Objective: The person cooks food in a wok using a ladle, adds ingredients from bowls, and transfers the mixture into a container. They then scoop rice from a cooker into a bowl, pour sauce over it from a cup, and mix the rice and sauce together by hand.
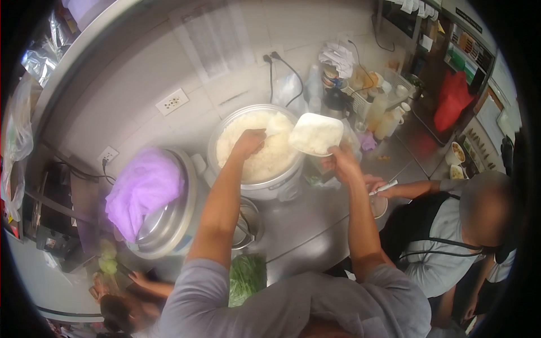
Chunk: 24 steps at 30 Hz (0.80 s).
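A large round pot point(212, 149), a rice cooker by its look, stands open by the wall, filled with white cooked rice point(253, 166). Over the rice, my left hand point(251, 143) is closed. What it grips is hard to make out; a pale shape beyond its fingers blends with the rice. My right hand point(342, 163) holds a white square bowl point(317, 117) by its near edge, tilted beside the pot's right rim. Some white rice shows in the bowl.
At left, a second cooker point(163, 225) has a purple cloth point(143, 191) on its lid. A metal pot point(248, 222) and a bag of greens point(248, 276) are near me. Bottles point(389, 121) stand back right. Co-workers point(445, 231) work right and lower left.
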Each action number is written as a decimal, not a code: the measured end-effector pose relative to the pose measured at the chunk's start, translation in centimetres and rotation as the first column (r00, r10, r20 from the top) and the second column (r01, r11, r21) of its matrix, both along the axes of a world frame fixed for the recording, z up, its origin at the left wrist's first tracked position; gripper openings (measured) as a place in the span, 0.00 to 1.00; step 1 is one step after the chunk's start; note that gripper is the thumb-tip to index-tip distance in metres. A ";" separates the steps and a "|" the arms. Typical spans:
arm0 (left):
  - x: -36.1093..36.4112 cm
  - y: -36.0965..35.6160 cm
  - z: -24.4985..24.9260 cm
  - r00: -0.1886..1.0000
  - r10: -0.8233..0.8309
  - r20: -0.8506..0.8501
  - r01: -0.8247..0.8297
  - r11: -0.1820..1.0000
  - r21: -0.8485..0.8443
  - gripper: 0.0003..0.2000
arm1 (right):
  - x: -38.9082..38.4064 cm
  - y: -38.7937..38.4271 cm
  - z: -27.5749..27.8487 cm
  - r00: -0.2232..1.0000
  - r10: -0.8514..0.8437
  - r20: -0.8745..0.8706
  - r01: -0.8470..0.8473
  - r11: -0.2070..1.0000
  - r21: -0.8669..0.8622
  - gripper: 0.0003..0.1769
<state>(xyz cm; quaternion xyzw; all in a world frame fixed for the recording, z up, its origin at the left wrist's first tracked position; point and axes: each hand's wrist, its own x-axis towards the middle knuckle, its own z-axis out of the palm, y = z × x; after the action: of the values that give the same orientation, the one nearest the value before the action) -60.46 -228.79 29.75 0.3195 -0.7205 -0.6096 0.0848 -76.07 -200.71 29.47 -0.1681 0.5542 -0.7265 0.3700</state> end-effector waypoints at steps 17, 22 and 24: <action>5.9 6.9 5.5 0.996 -0.076 -0.041 -0.036 0.066 -0.997 0.20 | 2.7 -6.9 2.7 0.979 0.205 0.010 -0.203 0.976 -0.075 0.22; 10.6 9.5 9.6 0.964 0.265 0.020 -0.027 0.174 -0.984 0.20 | 5.8 -8.5 1.2 0.938 0.289 0.193 -0.260 0.952 -0.163 0.20; 12.6 9.2 10.0 0.933 0.359 -0.012 -0.105 0.240 -0.965 0.19 | 6.5 -7.8 1.1 0.935 0.288 0.208 -0.255 0.951 -0.173 0.20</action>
<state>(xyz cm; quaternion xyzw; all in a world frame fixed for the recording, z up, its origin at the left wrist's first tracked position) -47.86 -219.57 39.75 0.3702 -0.8884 0.0021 0.2714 -69.55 -208.47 30.58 -0.1840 0.4252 -0.7208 0.5155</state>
